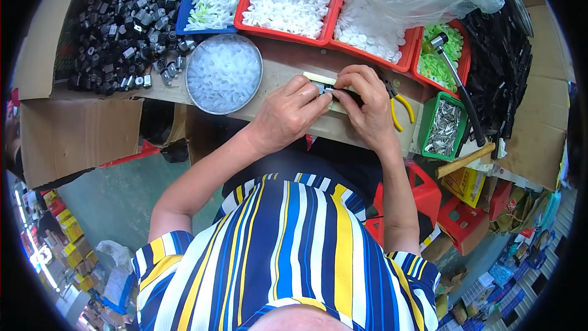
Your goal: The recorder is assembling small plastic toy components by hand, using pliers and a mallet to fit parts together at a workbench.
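At the table's front edge, my two hands meet over a pale cream block. My left hand is closed, with thumb and fingertips pinching a small silver-and-dark part. From the other side my right hand is closed at the same part, its fingers bent and its thumb near my left thumb. What lies within the right fingertips is mostly hidden. Pliers with yellow handles lie right beside my right hand. A round metal bowl of translucent white pieces stands to the left of my left hand.
Small black-and-silver parts are heaped at far left. A blue tray and red trays of plastic pieces line the back. At right are a hammer, a green tray of metal pins, black strips and a wooden stick.
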`<state>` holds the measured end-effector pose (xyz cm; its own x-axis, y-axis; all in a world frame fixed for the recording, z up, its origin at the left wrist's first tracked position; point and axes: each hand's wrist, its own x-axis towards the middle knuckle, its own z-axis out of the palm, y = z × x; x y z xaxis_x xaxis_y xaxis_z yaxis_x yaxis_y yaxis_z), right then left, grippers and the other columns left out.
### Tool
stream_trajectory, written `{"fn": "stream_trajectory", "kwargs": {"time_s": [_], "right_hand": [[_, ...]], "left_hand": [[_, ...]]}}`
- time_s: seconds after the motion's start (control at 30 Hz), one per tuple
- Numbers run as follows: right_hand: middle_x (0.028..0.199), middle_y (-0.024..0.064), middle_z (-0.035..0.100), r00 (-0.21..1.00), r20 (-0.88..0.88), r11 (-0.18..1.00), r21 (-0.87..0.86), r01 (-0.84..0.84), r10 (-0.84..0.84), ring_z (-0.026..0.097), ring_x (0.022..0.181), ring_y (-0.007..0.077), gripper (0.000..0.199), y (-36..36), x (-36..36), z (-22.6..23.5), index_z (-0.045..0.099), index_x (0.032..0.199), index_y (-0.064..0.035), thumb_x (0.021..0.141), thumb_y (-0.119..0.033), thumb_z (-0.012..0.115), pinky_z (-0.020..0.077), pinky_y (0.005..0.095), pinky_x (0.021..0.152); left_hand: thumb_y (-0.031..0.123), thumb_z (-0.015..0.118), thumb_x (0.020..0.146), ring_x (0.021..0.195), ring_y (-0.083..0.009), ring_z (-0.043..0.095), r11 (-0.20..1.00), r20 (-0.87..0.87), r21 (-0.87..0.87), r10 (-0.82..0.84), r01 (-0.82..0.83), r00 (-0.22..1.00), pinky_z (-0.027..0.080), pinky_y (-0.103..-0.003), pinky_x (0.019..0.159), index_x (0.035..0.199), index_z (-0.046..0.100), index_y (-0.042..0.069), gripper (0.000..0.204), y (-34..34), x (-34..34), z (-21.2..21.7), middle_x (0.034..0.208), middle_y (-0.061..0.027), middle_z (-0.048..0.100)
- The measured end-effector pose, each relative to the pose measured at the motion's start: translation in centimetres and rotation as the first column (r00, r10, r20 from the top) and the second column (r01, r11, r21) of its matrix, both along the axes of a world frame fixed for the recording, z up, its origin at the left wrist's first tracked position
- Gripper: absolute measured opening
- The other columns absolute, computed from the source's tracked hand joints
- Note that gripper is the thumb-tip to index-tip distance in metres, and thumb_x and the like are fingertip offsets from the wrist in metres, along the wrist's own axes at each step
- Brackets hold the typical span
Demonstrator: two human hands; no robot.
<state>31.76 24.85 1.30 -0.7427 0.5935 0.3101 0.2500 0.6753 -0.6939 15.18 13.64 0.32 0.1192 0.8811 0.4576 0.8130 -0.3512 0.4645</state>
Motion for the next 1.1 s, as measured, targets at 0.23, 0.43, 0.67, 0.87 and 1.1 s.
{"fn": "stream_trajectory", "kwargs": {"time_s": [0.23, 0.43, 0.67, 0.87, 1.1], "right_hand": [[0.097, 0.0096, 0.062, 0.994, -0.030, 0.994, 0.032, 0.105, -0.104, 0.061, 0.092, 0.0292, 0.014, 0.6, 2.4, 1.3, 0.064, 0.089, -0.0037, 0.078, -0.001, 0.071, 0.0459, 0.0392, 0.079], [0.097, 0.0125, 0.063, 0.912, 0.002, 0.892, 0.212, 0.399, -0.409, 0.064, 0.088, 0.0279, 0.012, 2.0, 10.0, 3.6, 0.065, 0.093, 0.0016, 0.081, 0.005, 0.067, 0.0502, 0.0365, 0.078], [0.090, 0.0159, 0.056, 0.735, 0.234, 0.765, 0.316, 0.561, -0.636, 0.059, 0.088, 0.0328, 0.011, 2.9, 16.4, 2.4, 0.064, 0.095, 0.0038, 0.087, -0.002, 0.067, 0.0465, 0.0409, 0.078], [0.087, 0.0154, 0.057, 0.719, 0.252, 0.756, 0.333, 0.564, -0.648, 0.059, 0.084, 0.0322, 0.007, 3.3, 15.9, 2.7, 0.065, 0.090, 0.0028, 0.086, -0.002, 0.067, 0.0466, 0.0410, 0.075], [0.086, 0.0131, 0.062, 0.725, 0.195, 0.749, 0.217, 0.626, -0.661, 0.063, 0.075, 0.0257, 0.007, 3.1, 16.2, 3.0, 0.068, 0.091, 0.0021, 0.085, -0.002, 0.068, 0.0497, 0.0348, 0.068]], "left_hand": [[0.007, 0.072, 0.079, 0.081, -0.0232, 0.056, 0.998, -0.031, 0.055, -0.021, 0.023, 0.999, 0.051, -0.033, 0.067, 0.098, 0.067, 0.000, 0.021, 0.5, -0.1, 0.2, 0.081, -0.0069, 0.055], [0.005, 0.076, 0.077, 0.078, -0.0244, 0.057, 0.999, -0.043, -0.019, -0.048, 0.047, 0.998, 0.050, -0.035, 0.065, 0.096, 0.069, 0.000, 0.021, 0.7, -0.4, 1.5, 0.079, -0.0080, 0.057], [0.005, 0.074, 0.078, 0.078, -0.0263, 0.058, 0.997, 0.003, 0.080, -0.021, 0.020, 1.000, 0.050, -0.036, 0.067, 0.090, 0.069, 0.001, 0.013, 4.8, -0.6, 3.7, 0.082, -0.0098, 0.059], [0.004, 0.069, 0.082, 0.093, -0.0298, 0.056, 0.998, -0.090, -0.056, -0.029, 0.024, 0.996, 0.049, -0.038, 0.080, 0.089, 0.070, -0.002, 0.009, 10.4, -1.2, 3.8, 0.088, -0.0130, 0.060], [0.010, 0.070, 0.083, 0.096, -0.0312, 0.058, 0.980, -0.222, -0.177, -0.134, 0.096, 0.966, 0.049, -0.040, 0.086, 0.090, 0.072, -0.002, 0.013, 13.1, -1.9, 4.7, 0.091, -0.0153, 0.064]]}}
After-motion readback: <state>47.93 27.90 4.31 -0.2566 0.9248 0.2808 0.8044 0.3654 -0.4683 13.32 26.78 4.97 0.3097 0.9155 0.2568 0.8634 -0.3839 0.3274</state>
